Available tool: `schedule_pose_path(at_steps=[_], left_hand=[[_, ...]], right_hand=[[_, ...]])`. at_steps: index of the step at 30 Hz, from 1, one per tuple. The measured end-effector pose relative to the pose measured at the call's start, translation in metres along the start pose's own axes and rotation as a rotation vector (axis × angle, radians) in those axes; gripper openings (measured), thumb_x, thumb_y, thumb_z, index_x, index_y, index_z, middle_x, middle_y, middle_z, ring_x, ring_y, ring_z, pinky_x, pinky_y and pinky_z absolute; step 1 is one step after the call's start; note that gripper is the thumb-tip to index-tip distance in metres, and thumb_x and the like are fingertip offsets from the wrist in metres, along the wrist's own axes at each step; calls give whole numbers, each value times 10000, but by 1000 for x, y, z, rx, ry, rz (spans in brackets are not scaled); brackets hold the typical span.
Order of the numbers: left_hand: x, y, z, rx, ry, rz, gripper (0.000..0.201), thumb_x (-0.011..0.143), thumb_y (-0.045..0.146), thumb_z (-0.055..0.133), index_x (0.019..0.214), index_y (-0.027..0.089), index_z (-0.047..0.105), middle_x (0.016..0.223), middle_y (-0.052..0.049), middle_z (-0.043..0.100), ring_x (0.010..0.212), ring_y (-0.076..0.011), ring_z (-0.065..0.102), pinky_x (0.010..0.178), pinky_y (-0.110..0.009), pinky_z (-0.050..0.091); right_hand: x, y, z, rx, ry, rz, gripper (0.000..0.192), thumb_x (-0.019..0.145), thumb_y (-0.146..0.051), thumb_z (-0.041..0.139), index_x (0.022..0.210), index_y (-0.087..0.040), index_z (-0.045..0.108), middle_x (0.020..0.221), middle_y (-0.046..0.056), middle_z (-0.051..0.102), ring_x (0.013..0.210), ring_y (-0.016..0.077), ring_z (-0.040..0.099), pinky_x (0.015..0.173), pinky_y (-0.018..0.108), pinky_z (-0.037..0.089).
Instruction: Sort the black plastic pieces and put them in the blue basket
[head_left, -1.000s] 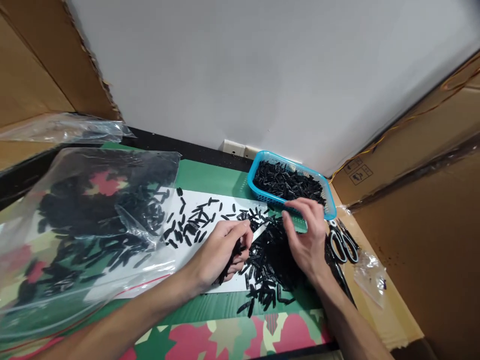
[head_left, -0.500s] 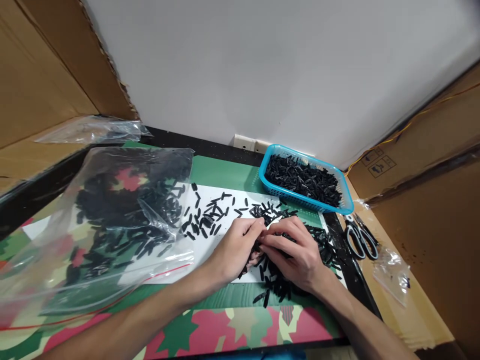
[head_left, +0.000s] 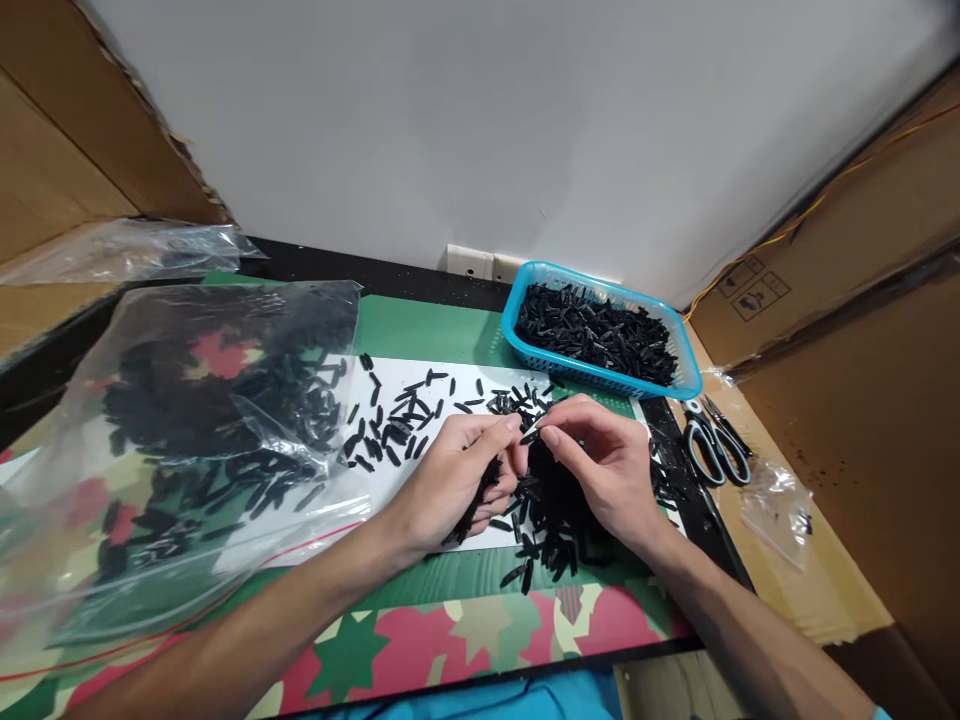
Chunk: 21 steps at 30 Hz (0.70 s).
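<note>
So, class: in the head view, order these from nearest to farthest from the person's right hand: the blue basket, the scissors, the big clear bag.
From the right hand:
1. Scissors, just to its right at the mat's edge.
2. Blue basket, behind it toward the wall.
3. Big clear bag, far across on the left.

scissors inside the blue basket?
No, the scissors lie on the table surface to the right of the blue basket, which holds only small black pieces.

Both hands meet over a pile of small black plastic pieces (head_left: 551,500) on the tabletop (head_left: 435,340): right hand (head_left: 611,475) pinches one piece, left hand (head_left: 450,480) grips several.
</note>
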<state>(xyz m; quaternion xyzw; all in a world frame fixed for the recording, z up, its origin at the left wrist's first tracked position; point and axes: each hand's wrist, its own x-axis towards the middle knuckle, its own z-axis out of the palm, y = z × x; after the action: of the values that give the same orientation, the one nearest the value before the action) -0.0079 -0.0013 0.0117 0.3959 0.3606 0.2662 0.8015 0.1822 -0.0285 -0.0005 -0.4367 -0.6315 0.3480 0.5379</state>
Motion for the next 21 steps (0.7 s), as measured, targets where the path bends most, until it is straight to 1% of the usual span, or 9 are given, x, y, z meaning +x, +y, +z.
schedule_pose_path(at_steps=[6,10,11,12,15,16,17,18,21], left_hand=[[0,0,0,-2,-26,9,443,939,559,699,749,197,529,480,88,411,358,-36,300,289,-98,242],[-1,5,0,-9,11,56,462,936,536,714,711,193,503,474,82,423,346,-30,307,292,-95,248],[-1,7,0,-17,34,76,460,945,529,704,705,192,503,473,81,425,344,-32,310,292,-98,256],[-1,8,-1,-30,64,97,451,953,520,694,707,193,505,472,81,424,343,-35,312,290,-101,262],[1,12,-4,-76,157,139,413,974,486,667,723,201,504,479,86,419,349,-46,316,281,-110,281],[1,12,-4,-88,180,142,404,978,478,660,727,204,502,482,87,416,352,-49,317,278,-112,285],[1,13,-5,-97,194,141,398,980,471,656,727,207,500,485,88,412,355,-52,318,274,-115,288],[2,13,-5,-105,200,138,391,980,464,654,728,209,498,487,88,409,357,-55,320,272,-117,287],[2,11,-5,-110,201,137,366,979,451,650,740,214,505,490,86,407,361,-64,336,270,-123,291]], right_hand=[[-1,-1,1,-44,-11,26,68,989,-234,722,956,-225,781,910,13,745,822,157,658,731,289,501],[-2,-2,-2,-138,-38,77,93,986,-275,730,927,-206,748,855,7,726,751,149,617,689,286,471],[-2,-3,-3,-180,-88,61,111,980,-274,739,897,-200,733,829,5,712,748,151,605,688,288,462],[-1,-3,-5,-220,-190,16,125,975,-269,745,877,-196,723,812,4,701,756,155,596,702,291,458],[0,-5,-8,-347,-623,-218,118,989,-254,723,894,-184,727,812,14,697,802,171,574,778,319,453],[0,-5,-9,-407,-724,-287,119,999,-255,705,912,-179,733,816,19,698,810,178,563,790,332,445],[1,-5,-9,-472,-776,-333,127,1007,-260,688,927,-174,737,821,25,696,811,184,551,791,343,433],[1,-5,-8,-531,-787,-359,135,1011,-262,677,933,-169,738,827,30,693,816,189,543,791,351,423],[0,-4,-7,-596,-804,-361,123,1005,-256,678,947,-169,742,862,30,691,851,194,540,814,357,402]])
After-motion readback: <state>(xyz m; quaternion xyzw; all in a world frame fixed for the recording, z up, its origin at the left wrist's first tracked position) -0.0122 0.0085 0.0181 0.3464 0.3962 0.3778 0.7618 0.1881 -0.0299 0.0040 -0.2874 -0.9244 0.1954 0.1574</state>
